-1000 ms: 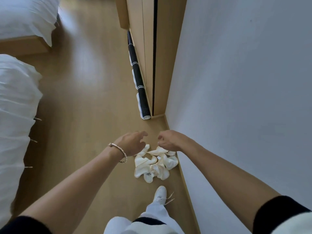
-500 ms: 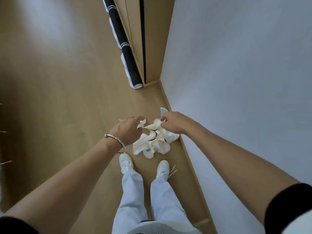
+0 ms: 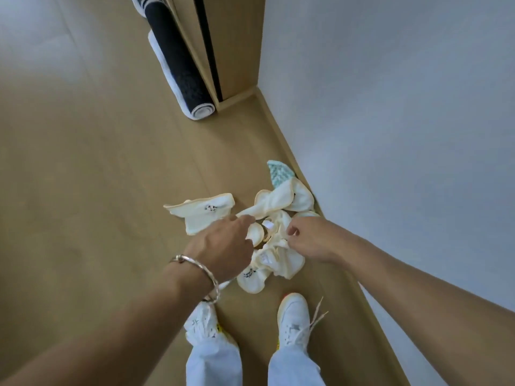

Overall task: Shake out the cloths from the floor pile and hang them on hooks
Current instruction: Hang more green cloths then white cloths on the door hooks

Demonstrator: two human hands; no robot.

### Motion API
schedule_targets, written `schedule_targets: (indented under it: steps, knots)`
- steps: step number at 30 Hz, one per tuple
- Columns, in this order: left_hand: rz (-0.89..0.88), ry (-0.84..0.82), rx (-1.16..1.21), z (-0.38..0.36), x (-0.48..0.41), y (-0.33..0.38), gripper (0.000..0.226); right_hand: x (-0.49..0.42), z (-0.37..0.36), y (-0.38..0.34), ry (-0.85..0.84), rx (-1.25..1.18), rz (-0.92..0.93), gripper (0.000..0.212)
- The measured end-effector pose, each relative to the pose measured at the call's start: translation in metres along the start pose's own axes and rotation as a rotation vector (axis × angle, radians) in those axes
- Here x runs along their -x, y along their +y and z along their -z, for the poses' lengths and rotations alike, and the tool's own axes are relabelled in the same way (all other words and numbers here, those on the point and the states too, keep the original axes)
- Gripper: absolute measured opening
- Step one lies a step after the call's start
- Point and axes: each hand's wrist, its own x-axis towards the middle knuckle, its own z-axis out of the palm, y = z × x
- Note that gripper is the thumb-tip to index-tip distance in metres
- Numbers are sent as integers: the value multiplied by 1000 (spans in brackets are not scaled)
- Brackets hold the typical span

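Observation:
A pile of cream cloths lies on the wooden floor against the wall, just ahead of my feet. A teal patterned cloth pokes out at the pile's far edge. My left hand, with a metal bracelet on the wrist, grips one cream cloth with a small dark logo, which spreads out to the left of the pile. My right hand pinches a fold of another cream cloth in the pile's middle. No hooks are in view.
A rolled black and white mat lies along the base of a wooden cabinet ahead. A white wall with a wooden skirting runs along the right. My white shoes stand close behind the pile.
My left hand has drawn one cream cloth out to the left of the pile. My right hand has shifted from the pile's far edge to its middle. The teal cloth now shows more fully.

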Motion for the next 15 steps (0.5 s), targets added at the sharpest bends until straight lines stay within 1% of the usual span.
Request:
schedule_targets:
  steps: [3, 6, 12, 15]
  knots:
    - [-2, -6, -78, -25, -54, -22, 45, -53, -10, 26, 58, -10, -35, 32]
    - [-26, -10, -139, -55, -102, -40, 42, -102, -18, 49, 107, -9, -30, 32]
    - [-60, -1, -229, -115, -163, -62, 44, -196, -23, 71, 239, -52, 7, 44]
    - [-43, 20, -213, -138, -187, -78, 42, -236, -20, 73, 341, -69, 32, 43]
